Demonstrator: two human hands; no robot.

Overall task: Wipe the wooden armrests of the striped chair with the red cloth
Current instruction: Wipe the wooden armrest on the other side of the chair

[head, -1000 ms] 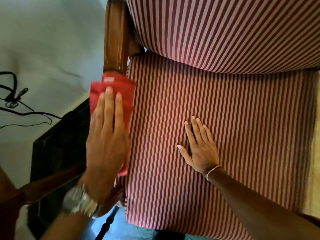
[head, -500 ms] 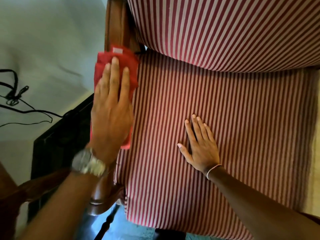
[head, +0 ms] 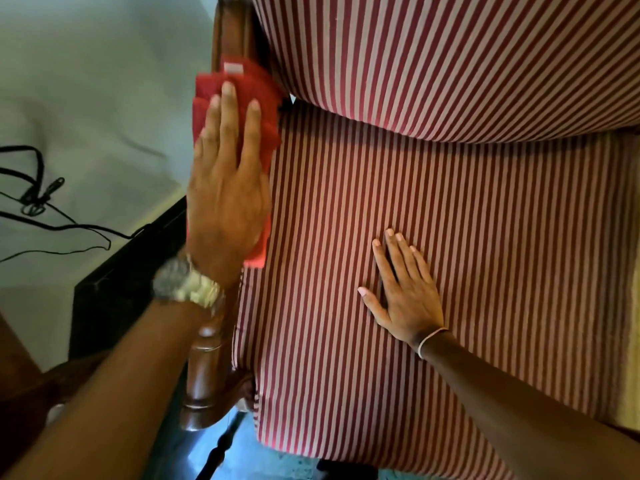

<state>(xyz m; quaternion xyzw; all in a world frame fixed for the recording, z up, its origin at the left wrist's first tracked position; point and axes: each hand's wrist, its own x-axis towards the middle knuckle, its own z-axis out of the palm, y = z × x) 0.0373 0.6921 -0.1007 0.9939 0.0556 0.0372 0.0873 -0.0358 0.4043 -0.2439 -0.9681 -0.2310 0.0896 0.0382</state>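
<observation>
The striped chair's seat (head: 485,271) fills the right of the head view, with its striped backrest (head: 450,57) above. The left wooden armrest (head: 207,372) runs along the seat's left edge; its front end shows below my wrist and its far end (head: 232,26) shows at the top. My left hand (head: 225,188) lies flat on the red cloth (head: 242,88), pressing it onto the armrest near the backrest. Most of the cloth is hidden under the hand. My right hand (head: 405,296) rests flat on the seat, fingers spread, holding nothing.
A dark cabinet or table (head: 117,292) stands left of the armrest. Black cables (head: 38,202) hang on the pale wall behind it. Brown wood (head: 20,393) shows at the lower left. Bluish floor (head: 242,445) appears below the seat's front.
My left hand has slid the red cloth along the armrest away from me, toward the backrest. The armrest's front end is now uncovered. My right hand has stayed put.
</observation>
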